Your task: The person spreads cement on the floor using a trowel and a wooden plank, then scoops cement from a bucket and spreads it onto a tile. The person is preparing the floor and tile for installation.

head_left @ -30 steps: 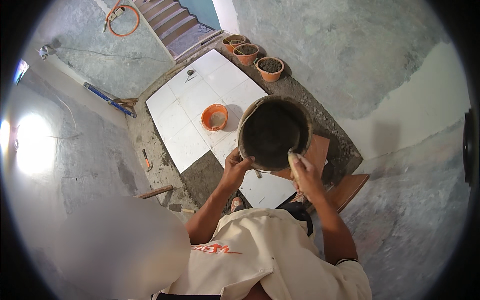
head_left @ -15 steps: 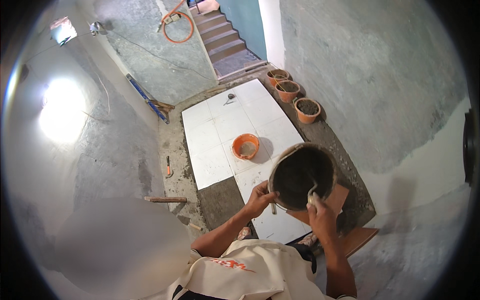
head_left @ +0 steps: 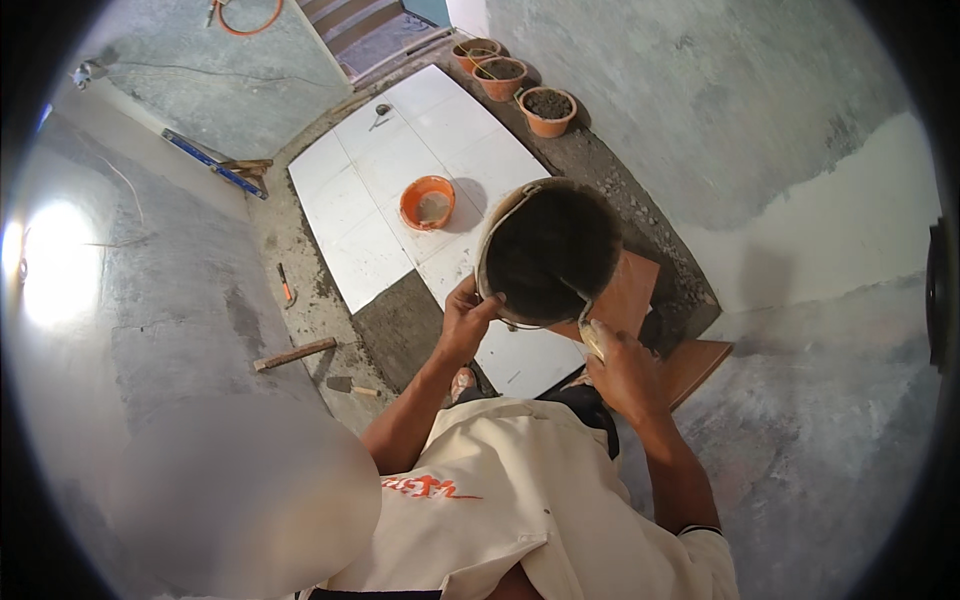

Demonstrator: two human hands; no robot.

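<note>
A dark-lined bucket (head_left: 487,245) is held tilted in front of me, its mouth turned toward me and its inside in deep shadow. My left hand (head_left: 463,325) is closed on the near left of its rim, thumb over the edge. Closed round the pale handle of a trowel (head_left: 594,338) is my right hand (head_left: 622,375), at the near right of the rim. The trowel's bent metal neck reaches over the rim; its blade is lost in the dark. Beyond the bucket, an orange bowl (head_left: 408,207) with greyish matter stands on white floor tiles (head_left: 335,250).
Three orange pots (head_left: 547,126) of dark material line the right wall. Red-brown tiles (head_left: 697,370) lie right of the bucket. Along the left are a blue spirit level (head_left: 213,163), an orange-handled tool (head_left: 286,285), a wooden bar (head_left: 295,354) and another trowel (head_left: 340,384).
The view has shifted, so the floor things sit higher and further left. The trowel's handle has moved from over the bucket's mouth to outside its near right rim. Both hands keep their hold.
</note>
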